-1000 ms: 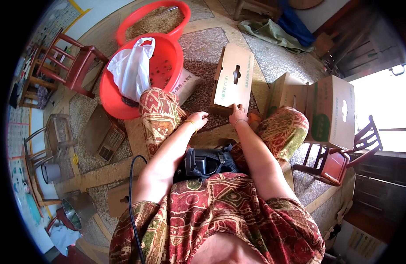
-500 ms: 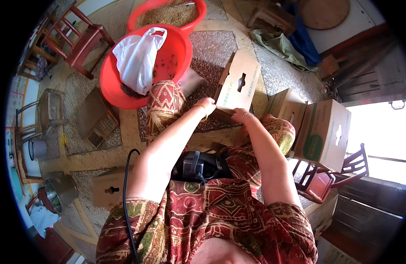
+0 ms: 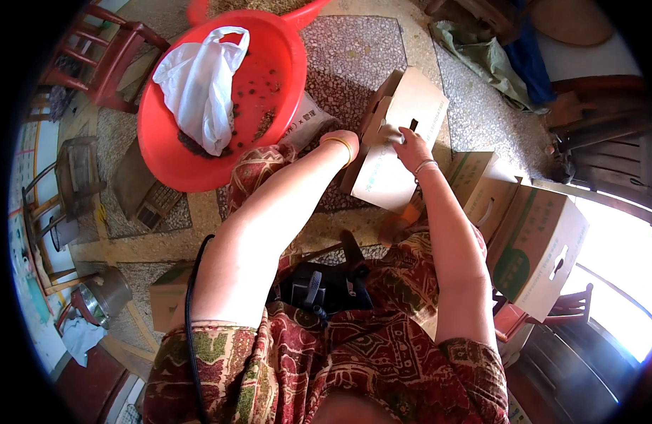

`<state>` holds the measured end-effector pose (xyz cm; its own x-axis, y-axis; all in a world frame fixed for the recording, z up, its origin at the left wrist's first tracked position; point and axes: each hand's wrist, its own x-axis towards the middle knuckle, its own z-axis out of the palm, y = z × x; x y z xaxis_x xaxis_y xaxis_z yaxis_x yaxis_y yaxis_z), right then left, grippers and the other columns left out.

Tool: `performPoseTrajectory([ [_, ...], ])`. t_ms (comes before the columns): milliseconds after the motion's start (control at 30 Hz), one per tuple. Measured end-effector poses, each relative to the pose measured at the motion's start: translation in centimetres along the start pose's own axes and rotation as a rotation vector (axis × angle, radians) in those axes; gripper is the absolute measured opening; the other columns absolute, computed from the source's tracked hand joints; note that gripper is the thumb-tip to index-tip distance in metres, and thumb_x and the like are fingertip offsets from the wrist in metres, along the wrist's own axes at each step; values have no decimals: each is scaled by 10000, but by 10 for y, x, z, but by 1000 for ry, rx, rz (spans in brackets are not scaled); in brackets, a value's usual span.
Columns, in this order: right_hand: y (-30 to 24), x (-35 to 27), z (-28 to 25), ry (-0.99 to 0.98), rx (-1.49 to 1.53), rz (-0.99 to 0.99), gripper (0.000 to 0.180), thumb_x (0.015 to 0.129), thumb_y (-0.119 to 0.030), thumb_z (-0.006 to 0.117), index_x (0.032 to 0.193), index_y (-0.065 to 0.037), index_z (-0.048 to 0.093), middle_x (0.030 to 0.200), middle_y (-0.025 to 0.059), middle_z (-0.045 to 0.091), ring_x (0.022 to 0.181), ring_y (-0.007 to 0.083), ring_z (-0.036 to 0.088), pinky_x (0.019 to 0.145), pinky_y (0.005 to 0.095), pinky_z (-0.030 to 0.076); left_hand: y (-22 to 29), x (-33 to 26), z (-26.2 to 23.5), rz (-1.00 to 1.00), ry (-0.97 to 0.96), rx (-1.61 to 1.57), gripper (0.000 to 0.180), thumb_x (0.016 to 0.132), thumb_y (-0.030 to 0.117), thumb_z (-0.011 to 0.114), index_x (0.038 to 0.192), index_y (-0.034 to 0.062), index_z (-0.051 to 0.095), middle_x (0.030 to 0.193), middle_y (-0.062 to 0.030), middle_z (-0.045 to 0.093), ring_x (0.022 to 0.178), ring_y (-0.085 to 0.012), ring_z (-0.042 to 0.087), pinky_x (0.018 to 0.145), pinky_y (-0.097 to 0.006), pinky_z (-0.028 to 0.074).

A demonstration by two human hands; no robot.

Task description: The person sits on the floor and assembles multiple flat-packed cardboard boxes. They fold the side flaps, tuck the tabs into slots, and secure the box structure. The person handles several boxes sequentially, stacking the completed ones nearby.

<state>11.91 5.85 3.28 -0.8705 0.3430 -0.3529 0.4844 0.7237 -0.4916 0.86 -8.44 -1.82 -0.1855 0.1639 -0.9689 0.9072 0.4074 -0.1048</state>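
Both hands on cardboard box [image 3: 400, 145], held above knees, centre-right. Left hand [image 3: 345, 141] clasped on box's left edge; right hand [image 3: 409, 147] pressing top flap [image 3: 386, 120]. Flaps partly folded, closing unfinished. Red basin [image 3: 269, 106], white bag [image 3: 198, 85] far left.

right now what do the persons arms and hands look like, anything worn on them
Both forearms are bare. The left hand has a thin yellow bangle at the wrist; the right hand has a thin pale one. Short sleeves in a red, green-patterned fabric cover the upper arms.
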Motion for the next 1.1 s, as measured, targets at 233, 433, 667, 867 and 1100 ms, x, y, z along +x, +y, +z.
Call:
performPoseTrajectory([
  [233, -31, 24, -14, 140, 27, -54, 482, 760, -212, 606, 1220, -148, 476, 1213, 175, 464, 1090, 353, 470, 921, 397, 406, 1, -50, -17, 56, 765, -1056, 411, 865, 156, 395, 1268, 238, 412, 1162, -198, 501, 1041, -348, 525, 883, -408, 424],
  [433, -35, 32, -16, 60, -22, 13, 494, 760, -240, 615, 1226, -143, 484, 1238, 166, 446, 1115, 350, 450, 940, 387, 393, 5, -24, -18, 25, 705, -1079, 469, 868, 147, 408, 1324, 218, 324, 1263, -201, 426, 1091, -333, 513, 875, -414, 440],
  [667, -32, 31, -11, 29, -66, 15, 512, 752, -244, 627, 1232, -140, 485, 1270, 154, 413, 1115, 344, 442, 944, 386, 389, 3, -13, -20, -26, 667, -1086, 449, 800, 200, 566, 1199, 54, 419, 1031, -199, 592, 990, -324, 566, 841, -412, 444],
  [867, -48, 28, -13, -7, -197, -77, 524, 743, -273, 643, 1239, -229, 480, 1351, 105, 317, 1183, 312, 370, 982, 428, 340, 5, 6, -14, -5, 712, -1127, 310, 830, 210, 506, 1074, 20, 504, 1018, -224, 585, 961, -336, 571, 816, -414, 452],
  [1100, -60, 28, -15, -59, -402, -123, 412, 767, -303, 608, 1171, -244, 548, 1356, 60, 316, 1259, 281, 264, 1018, 473, 258, 9, -7, -15, 6, 755, -1235, 276, 836, 174, 466, 1036, -12, 507, 1010, -235, 584, 968, -352, 559, 829, -426, 442],
])
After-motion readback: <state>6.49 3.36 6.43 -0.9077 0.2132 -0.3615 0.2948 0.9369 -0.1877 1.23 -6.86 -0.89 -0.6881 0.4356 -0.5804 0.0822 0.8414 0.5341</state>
